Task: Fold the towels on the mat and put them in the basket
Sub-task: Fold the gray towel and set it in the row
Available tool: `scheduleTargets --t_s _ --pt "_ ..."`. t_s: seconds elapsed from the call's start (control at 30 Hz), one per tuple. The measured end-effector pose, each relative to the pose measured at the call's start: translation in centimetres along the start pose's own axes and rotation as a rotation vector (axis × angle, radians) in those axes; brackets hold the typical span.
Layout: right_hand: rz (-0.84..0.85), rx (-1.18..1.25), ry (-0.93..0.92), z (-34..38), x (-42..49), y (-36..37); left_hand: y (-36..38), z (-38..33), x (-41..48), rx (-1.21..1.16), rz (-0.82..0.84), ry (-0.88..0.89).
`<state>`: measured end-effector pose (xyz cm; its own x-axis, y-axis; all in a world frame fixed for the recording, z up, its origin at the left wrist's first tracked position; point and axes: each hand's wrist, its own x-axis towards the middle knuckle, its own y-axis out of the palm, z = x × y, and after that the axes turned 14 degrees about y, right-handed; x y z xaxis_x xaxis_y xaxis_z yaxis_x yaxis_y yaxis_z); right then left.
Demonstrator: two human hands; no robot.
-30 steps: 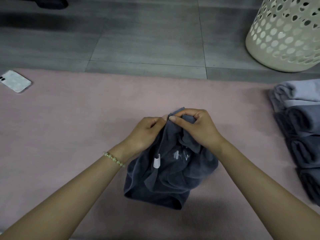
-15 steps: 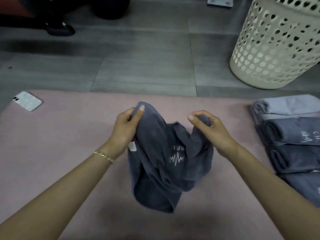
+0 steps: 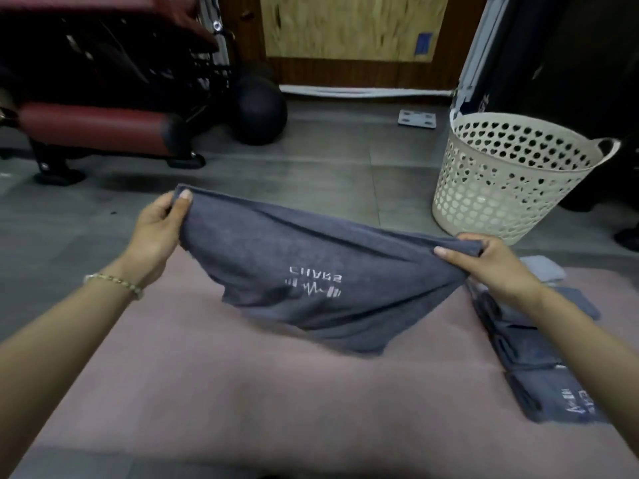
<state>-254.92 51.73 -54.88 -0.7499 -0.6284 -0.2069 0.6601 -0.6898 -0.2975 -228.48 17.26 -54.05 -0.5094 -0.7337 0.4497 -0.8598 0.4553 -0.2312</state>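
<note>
**Above the pink mat [image 3: 242, 392], a towel is being held spread between two hands**

Above the far half of the flat pink foam mat, the dark grey terry towel with a white embroidered logo [image 3: 311, 271] is hanging in the air, stretched out by its top edge. Its lower edge is drooping toward the mat, though whether it is touching is hard to tell. The left hand [image 3: 159, 229] is pinching the towel's left top corner, thumb and fingers closed on the cloth. It is riding higher and past the mat's far edge. The right hand [image 3: 494, 267] is gripping the right top corner, fingers curled round the bunched hem, over the mat's far right part. A thin beaded bracelet [image 3: 114, 281] is sitting on the left wrist.

Along the mat's right edge, a row of folded grey towels [image 3: 525, 347] is lying, one showing the same white logo. Beyond the mat's far right corner, the cream plastic laundry basket with heart-shaped holes [image 3: 511, 181] is standing upright on the grey floor. Farther beyond the mat, a red padded bench [image 3: 93, 126] is standing to the left. A black ball [image 3: 259, 112] is resting beside it, and a small grey bathroom scale [image 3: 416, 118] is lying near the wall.
</note>
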Motion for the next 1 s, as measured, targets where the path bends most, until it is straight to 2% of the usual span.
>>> scheduleTargets --t_s 0.1,0.23,0.37,0.43,0.5,0.57,0.7,0.83,1.0 --pt "-0.106 0.136 -0.023 2.1 -0.9 0.0 -2.2 -2.2 0.0 0.037 0.061 -0.013" --pt "-0.031 0.18 0.047 3.3 -2.1 0.3 -3.9 -3.5 -0.4 -0.03 0.162 -0.131" --pt "-0.035 0.275 0.087 3.1 -2.0 -0.2 -3.4 -4.2 -1.2 -0.173 0.165 -0.295" --pt "0.044 0.217 0.125 2.8 -2.3 -1.1 -3.6 -4.4 -1.8 -0.191 0.306 -0.321" --pt "0.226 0.124 0.18 2.3 -2.8 -2.0 -4.3 -4.4 -2.4 -0.183 0.505 -0.331" --pt "0.357 0.093 0.23 1.8 -3.0 -2.7 -4.6 -3.8 -2.5 -0.201 0.609 -0.357" --pt "0.304 0.071 0.309 -0.1 -0.9 -2.6 -2.0 -0.9 -2.2 -0.231 0.546 -0.443" --pt "0.09 0.151 0.321 -1.7 3.5 -1.6 2.7 3.7 -0.2 -0.17 0.396 -0.468" --pt "-0.074 0.38 0.163 -1.0 8.7 -1.8 7.4 4.8 4.4 -0.235 0.141 -0.293"
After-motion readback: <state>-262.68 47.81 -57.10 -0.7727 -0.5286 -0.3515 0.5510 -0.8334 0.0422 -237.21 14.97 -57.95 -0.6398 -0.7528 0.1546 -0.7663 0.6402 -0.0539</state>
